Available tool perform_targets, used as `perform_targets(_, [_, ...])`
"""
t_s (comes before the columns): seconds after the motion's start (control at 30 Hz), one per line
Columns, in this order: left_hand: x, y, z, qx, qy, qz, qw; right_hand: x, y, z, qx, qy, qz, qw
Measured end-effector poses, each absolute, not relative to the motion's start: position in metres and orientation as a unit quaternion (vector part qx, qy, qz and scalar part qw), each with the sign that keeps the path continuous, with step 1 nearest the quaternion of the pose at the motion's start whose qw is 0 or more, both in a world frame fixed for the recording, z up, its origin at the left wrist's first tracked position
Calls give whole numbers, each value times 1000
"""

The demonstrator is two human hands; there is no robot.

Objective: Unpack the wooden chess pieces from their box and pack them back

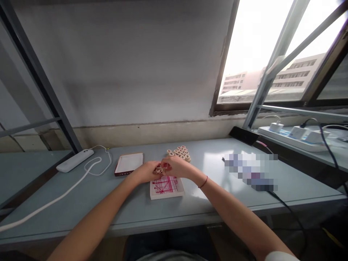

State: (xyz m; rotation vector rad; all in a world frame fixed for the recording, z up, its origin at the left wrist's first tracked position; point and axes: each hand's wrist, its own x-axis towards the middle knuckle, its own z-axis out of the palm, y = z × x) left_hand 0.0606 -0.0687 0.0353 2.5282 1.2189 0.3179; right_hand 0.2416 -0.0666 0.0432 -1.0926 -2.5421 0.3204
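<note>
- L hand (146,172) curled closed on wooden pcs (160,171); R hand (174,166) fingers bent beside them, grip unclear.
- Pcs at white box's (167,197) far edge.
- Prob. light, stiff, slippery if stacked; hold by rims.

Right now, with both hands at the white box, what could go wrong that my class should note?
The round pieces between the left hand and right hand might slip, perhaps dropping into the white box or rolling across the table. The right hand also looks close to the piled pieces, so a careless knock could scatter them.
</note>
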Motion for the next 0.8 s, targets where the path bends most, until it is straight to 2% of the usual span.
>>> perform_targets(0.3, [58, -61, 27, 894, 416, 103, 132, 239, -61, 33, -359, -916, 101, 148])
perform_targets(0.63, [57, -66, 33, 885, 425, 108, 160, 234, -62, 32, -402, -874, 160, 221])
perform_targets(0.8, [56, -68, 34, 875, 429, 137, 175, 231, -58, 29, -443, -834, 154, 290])
